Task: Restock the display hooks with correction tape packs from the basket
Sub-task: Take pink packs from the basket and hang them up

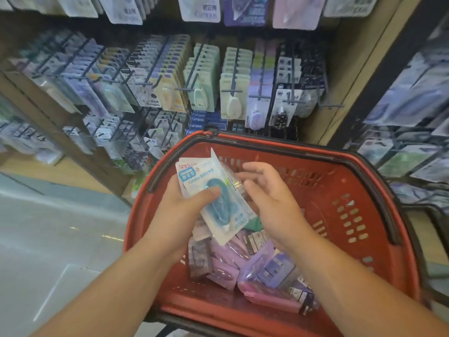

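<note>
just one head cam, looking down close over the basket [364,215], display hooks [194,76] at 12 o'clock.

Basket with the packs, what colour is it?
The basket is red with black edging; head view.

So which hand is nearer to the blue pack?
Left. The left hand grips the blue pack, thumb across its front. The right hand is open just right of it, over the basket.
</note>
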Demonstrator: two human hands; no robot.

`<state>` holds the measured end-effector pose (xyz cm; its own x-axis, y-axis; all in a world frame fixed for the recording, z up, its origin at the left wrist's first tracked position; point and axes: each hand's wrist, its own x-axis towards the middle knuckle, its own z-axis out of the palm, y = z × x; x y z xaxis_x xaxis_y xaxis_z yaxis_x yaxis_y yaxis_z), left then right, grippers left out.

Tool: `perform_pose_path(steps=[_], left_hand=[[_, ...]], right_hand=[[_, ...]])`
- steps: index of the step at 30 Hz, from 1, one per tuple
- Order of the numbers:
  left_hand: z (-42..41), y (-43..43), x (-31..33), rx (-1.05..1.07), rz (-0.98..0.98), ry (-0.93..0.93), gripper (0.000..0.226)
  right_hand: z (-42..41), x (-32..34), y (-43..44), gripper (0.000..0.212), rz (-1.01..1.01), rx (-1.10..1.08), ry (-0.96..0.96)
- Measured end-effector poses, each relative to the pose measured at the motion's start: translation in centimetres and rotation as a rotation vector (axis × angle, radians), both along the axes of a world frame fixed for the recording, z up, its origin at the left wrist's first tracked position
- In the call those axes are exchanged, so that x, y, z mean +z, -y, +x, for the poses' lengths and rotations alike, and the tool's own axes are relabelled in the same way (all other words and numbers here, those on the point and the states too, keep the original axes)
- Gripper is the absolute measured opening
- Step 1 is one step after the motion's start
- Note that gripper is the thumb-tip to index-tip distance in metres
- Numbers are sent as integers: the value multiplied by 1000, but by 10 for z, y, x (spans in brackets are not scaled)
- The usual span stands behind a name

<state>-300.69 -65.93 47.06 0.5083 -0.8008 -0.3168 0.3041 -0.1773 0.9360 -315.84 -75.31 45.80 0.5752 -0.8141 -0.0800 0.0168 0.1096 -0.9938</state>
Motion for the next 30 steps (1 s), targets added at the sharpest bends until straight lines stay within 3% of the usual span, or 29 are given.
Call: perform_pose_path(steps=[3, 6, 10, 17, 19, 22, 26, 30], left_hand=[[-2, -3, 2, -34, -28, -18, 63], [-2, -5, 1, -42, -53, -45, 59], [-1, -6, -2, -22, -57, -47, 54], [0, -6, 2, 138, -99, -106, 49], [3, -7, 5, 124, -110, -121, 50], [8, -10, 7, 52, -97, -29, 34], [18, -18, 4, 140, -38, 28, 54], [33, -23, 7, 197, 54, 133, 56]], right_hand=[[-5, 2, 4, 42, 16, -26, 24], [-6, 4, 7, 52, 135, 14, 64], [-5, 9, 5, 54, 219, 148, 116], [15, 13, -1, 53, 221, 93, 88], [22, 13, -3, 50, 224, 88, 81], [31, 14, -6, 49, 173, 118, 47], [34, 10, -4, 54, 196, 269, 53], [31, -15, 22, 35, 267, 248, -42]])
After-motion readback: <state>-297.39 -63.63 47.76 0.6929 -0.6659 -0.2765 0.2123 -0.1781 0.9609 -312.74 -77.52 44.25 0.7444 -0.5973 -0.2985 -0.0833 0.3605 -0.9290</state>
